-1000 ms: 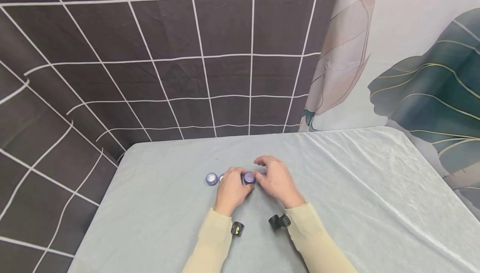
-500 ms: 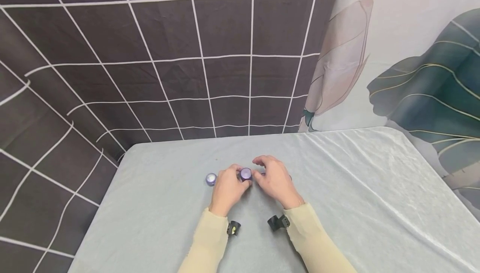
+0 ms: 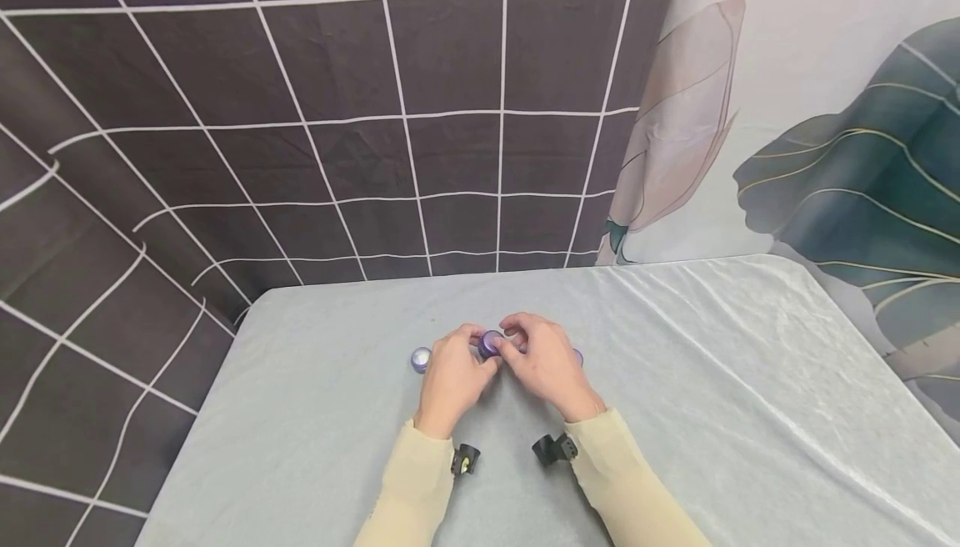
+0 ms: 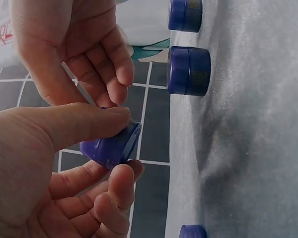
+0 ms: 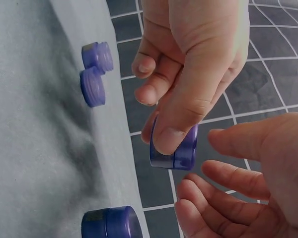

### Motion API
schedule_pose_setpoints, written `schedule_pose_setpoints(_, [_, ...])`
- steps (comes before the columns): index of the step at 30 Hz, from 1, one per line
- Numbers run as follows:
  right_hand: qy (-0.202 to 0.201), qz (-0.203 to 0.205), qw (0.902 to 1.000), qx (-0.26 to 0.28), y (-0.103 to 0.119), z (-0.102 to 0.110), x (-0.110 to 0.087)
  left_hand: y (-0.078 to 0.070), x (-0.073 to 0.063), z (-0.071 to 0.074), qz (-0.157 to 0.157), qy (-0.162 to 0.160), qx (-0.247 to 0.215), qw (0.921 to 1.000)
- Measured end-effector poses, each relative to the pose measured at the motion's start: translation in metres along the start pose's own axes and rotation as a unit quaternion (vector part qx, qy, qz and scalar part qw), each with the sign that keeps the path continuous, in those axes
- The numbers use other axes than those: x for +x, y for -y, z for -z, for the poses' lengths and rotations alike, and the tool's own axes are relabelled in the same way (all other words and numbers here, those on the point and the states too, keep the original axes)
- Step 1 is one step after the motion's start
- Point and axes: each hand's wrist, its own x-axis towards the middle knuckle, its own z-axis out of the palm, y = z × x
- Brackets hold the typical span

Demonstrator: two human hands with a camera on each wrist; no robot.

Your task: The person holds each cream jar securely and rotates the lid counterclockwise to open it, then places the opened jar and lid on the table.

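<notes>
My left hand (image 3: 455, 376) pinches a small purple jar (image 4: 111, 146) with its lid on, thumb on one side and fingers on the other. In the left wrist view the jar is tilted and held off the table. My right hand (image 3: 549, 363) is beside it, fingers loosely bent and spread around the lid side. In the right wrist view, a gap shows between the right thumb (image 5: 238, 139) and the jar. From the head view, that thumb overlaps the lid, and contact is hard to tell.
An uncovered jar (image 5: 98, 55) and a round purple lid (image 5: 93, 88) lie on the grey cloth (image 3: 315, 414) to the left. Two lidded purple jars (image 4: 188, 72) stand on the right side. Behind the table hangs a dark grid-patterned curtain (image 3: 337, 155).
My left hand has shifted slightly left and up with the jar, which now leans toward the right. The right hand has come in, its thumb now in front of the lid.
</notes>
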Motion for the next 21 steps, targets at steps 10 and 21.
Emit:
schedule_pose_setpoints(10, [0.009,-0.006,0.9998,0.014,0.001,-0.002,-0.0001,-0.0024,-0.0038,0.0012,-0.011,-0.021,0.002,0.9997])
schedule_pose_setpoints(21, [0.009,-0.016,0.9998,0.007,0.0035,-0.0036,0.0008,-0.0016,-0.0057,0.0,-0.027,-0.041,0.005,0.9988])
